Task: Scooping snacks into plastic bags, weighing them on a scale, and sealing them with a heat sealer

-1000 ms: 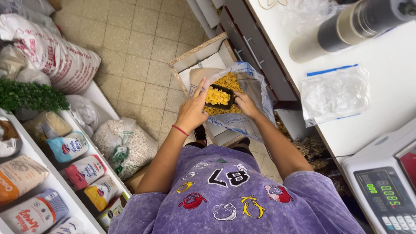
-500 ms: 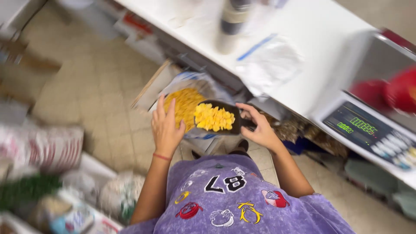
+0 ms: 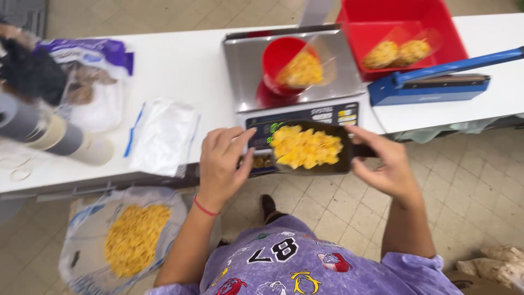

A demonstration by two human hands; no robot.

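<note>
My right hand [image 3: 385, 166] grips the handle of a black scoop [image 3: 308, 148] heaped with yellow snack pieces, held level in front of the scale's display. My left hand [image 3: 221, 164], with a red band at the wrist, hovers open by the scoop's left end, its fingers near the rim. On the steel pan of the scale [image 3: 245, 71] stands a red cup [image 3: 281, 60] lined with a clear bag partly filled with the same yellow pieces.
A large open bag of yellow pieces [image 3: 128, 240] sits on the tiled floor at lower left. The white counter [image 3: 185, 65] carries a stack of clear bags [image 3: 161, 136], a dark roll [image 3: 46, 134], a blue heat sealer [image 3: 436, 82] and a red bin [image 3: 415, 27] with filled bags.
The view has swung from the floor bag up to the counter and scale. The loaded scoop has risen from the bag to just in front of the scale.
</note>
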